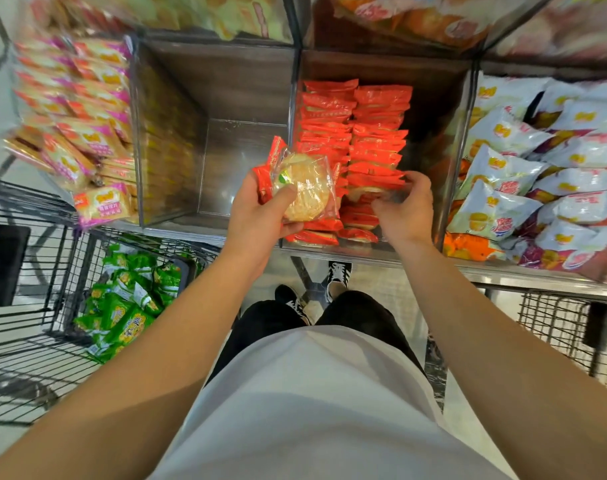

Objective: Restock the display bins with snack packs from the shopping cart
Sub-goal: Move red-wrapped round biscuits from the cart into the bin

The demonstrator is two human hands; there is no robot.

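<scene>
My left hand [260, 216] grips a small stack of red snack packs [304, 188]; the top one shows a round cracker through clear wrap. It hovers at the front left of a clear bin [461, 109] holding two rows of red packs [354, 133]. My right hand [404, 209] pinches a single red pack [375, 194] at the front of the right row, inside the bin. The wire shopping cart [35, 341] stands at lower left with green snack packs [125, 306] in it.
An empty clear bin [177, 140] sits just left of the red one. Pink-and-yellow packs [83, 133] fill the far-left bin, white bags [537, 174] the right one. Another wire basket [565, 327] is at lower right. My feet stand under the shelf edge.
</scene>
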